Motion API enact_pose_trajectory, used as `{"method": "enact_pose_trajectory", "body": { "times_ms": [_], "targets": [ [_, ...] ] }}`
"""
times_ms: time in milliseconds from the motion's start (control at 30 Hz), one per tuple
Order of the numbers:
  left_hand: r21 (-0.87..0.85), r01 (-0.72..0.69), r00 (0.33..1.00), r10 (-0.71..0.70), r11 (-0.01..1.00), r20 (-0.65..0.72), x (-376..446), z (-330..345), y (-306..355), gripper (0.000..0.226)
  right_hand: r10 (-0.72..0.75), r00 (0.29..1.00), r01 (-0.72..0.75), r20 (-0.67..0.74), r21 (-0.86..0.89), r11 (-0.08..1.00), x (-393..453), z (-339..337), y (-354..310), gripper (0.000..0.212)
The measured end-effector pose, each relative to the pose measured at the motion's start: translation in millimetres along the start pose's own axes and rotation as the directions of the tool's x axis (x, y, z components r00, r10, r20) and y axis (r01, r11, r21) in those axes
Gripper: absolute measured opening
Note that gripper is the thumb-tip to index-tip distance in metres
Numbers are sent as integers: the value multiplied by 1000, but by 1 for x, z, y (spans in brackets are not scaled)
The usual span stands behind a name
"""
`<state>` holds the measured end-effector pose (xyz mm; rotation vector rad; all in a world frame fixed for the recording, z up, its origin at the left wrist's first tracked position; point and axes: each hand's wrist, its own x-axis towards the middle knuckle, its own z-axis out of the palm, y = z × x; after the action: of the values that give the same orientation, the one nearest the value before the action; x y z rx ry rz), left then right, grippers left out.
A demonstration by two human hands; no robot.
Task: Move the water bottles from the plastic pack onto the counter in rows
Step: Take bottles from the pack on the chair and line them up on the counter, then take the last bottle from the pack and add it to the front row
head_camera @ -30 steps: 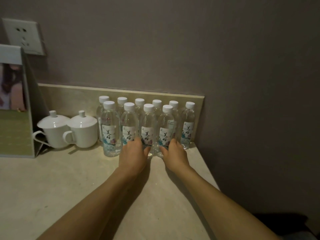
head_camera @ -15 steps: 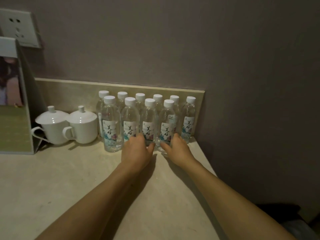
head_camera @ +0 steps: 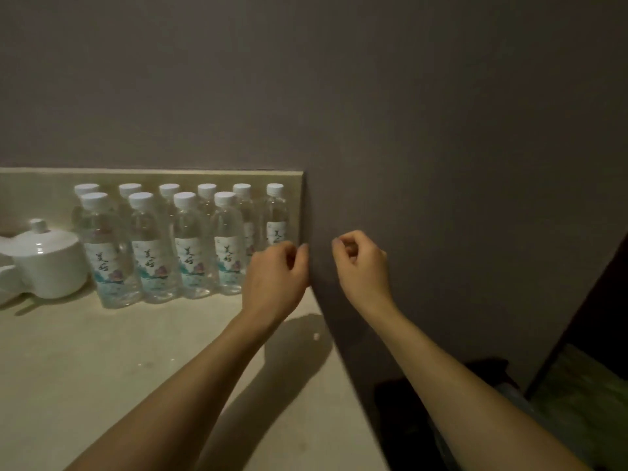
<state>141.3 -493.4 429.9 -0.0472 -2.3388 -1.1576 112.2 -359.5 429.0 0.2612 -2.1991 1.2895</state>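
Several clear water bottles with white caps stand upright in two rows on the beige counter [head_camera: 102, 368], against the backsplash. The front row [head_camera: 190, 246] is shorter than the back row [head_camera: 276, 219], whose last bottle stands at the right corner. My left hand [head_camera: 275, 277] hovers just right of the front row, fingers loosely curled, holding nothing and touching no bottle. Beyond the counter's right edge my right hand [head_camera: 362, 266] hangs in the air in front of the grey wall, also loosely curled and holding nothing. No plastic pack is in view.
A white lidded cup [head_camera: 47, 263] stands left of the bottles. The counter ends at the grey wall [head_camera: 441, 164] on the right, its edge running down past my left forearm. Dark, unclear shapes lie low at the bottom right [head_camera: 441, 402].
Both hands have left the front-row bottles, lifted and moved right. Their fingers went from straight against the bottles to loosely curled. The view has swung right.
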Motion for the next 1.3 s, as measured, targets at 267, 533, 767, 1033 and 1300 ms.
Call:
{"method": "enact_pose_trajectory", "body": {
  "times_ms": [267,533,767,1033,1300],
  "targets": [
    [60,-43,993,37,997,109,-43,140,107,41,2,995,-9,-102,-75,997,-6,-159,98,19],
    [95,-57,922,16,994,386,-103,286,168,39,171,979,-186,-114,-138,973,-39,-272,214,19],
    [97,13,831,-65,995,553,-118,398,172,37,309,943,-328,-126,-175,928,-35,-327,309,25],
    [101,191,727,-209,976,654,-107,541,129,36,592,804,-566,58,-232,792,-25,-342,446,15],
    [282,362,445,-430,888,786,-145,668,50,42,824,470,-731,317,-382,565,-38,-338,570,18]
  ]
}}
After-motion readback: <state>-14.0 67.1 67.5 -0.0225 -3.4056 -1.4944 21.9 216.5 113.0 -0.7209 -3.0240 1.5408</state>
